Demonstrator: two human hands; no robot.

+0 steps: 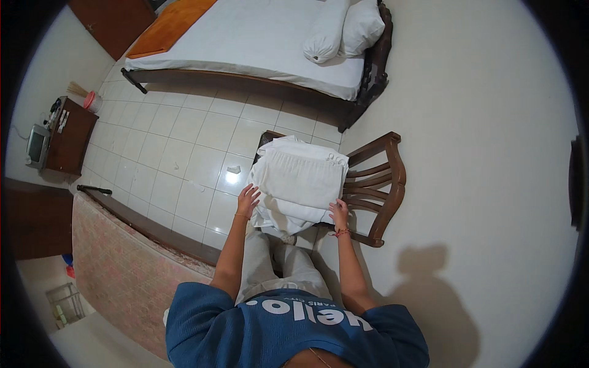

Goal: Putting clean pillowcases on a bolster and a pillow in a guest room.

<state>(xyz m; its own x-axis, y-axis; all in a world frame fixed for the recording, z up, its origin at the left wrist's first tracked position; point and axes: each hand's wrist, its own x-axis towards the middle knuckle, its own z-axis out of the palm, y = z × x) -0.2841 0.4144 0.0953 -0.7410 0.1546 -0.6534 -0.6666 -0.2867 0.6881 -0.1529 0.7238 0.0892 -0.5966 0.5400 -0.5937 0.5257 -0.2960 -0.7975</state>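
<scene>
White folded fabric [299,179], with a gathered band and small rings at its far right corner, lies over the seat of a wooden chair [396,184] before me. My left hand [249,201] is at the fabric's left edge, its fingers apart. At the near right corner is my right hand [339,214], fingers spread and slightly bent, touching or just above the cloth. Neither hand visibly grips it. Part of the cloth hangs loosely over the near side of the seat, towards my knees.
Beyond the chair stands a bed [244,41] with a bolster, a pillow and an orange cloth. A bare mattress [133,262] lies at lower left. A wooden cabinet [71,138] is at far left. The wall [478,138] rises close on the right.
</scene>
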